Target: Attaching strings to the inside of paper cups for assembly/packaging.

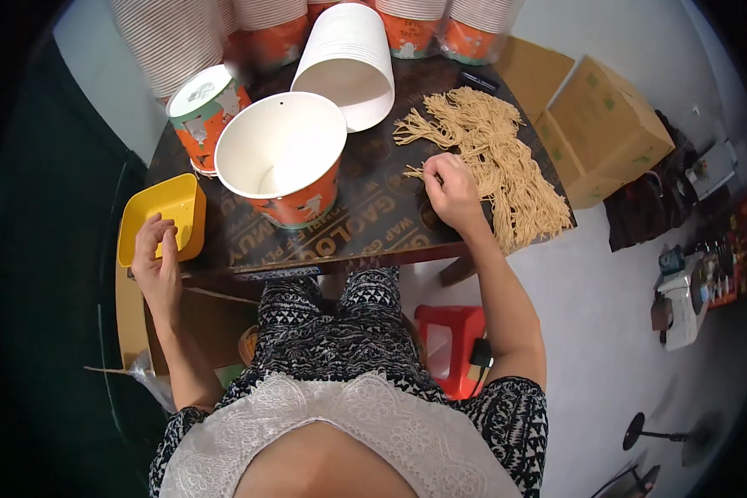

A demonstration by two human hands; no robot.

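An orange paper bucket (284,158) with a white inside, a yellow tray (163,217), beige cord bundles (494,158), a dark brown table (365,216), a red stool (452,340), black-and-white patterned trousers (340,328).

Bare tabletop (373,212) between paper bucket (282,158) and cords (494,158).

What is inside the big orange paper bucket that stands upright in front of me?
The upright bucket shows only its bare white inner wall and part of the bottom. The near rim covers the rest of the bottom, so anything small lying there cannot be seen.
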